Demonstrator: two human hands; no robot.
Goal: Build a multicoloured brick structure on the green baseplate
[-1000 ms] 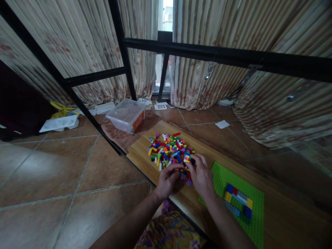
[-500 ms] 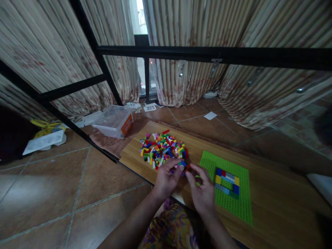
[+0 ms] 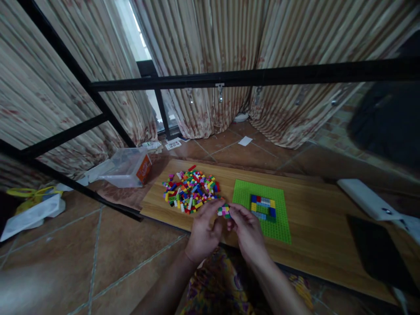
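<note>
My left hand [image 3: 203, 229] and my right hand [image 3: 246, 227] meet over the near edge of a wooden board [image 3: 315, 218]. Between their fingertips they hold a small cluster of coloured bricks [image 3: 224, 211], pink, green and yellow. A pile of loose coloured bricks [image 3: 190, 191] lies on the board just beyond my left hand. To the right of my hands lies a green baseplate [image 3: 262, 209] with a small rectangular ring of blue, red, yellow and grey bricks [image 3: 263, 207] built on it.
A clear plastic box [image 3: 126, 167] with an orange label sits on the tiled floor left of the board. Black metal bars [image 3: 229, 78] cross in front of striped curtains. A white flat object [image 3: 367, 199] and a black flat object [image 3: 377, 253] lie at the board's right end.
The view has swung to the right. My hands have lifted away from the pile, toward me, with a few bricks held between the fingertips.
</note>
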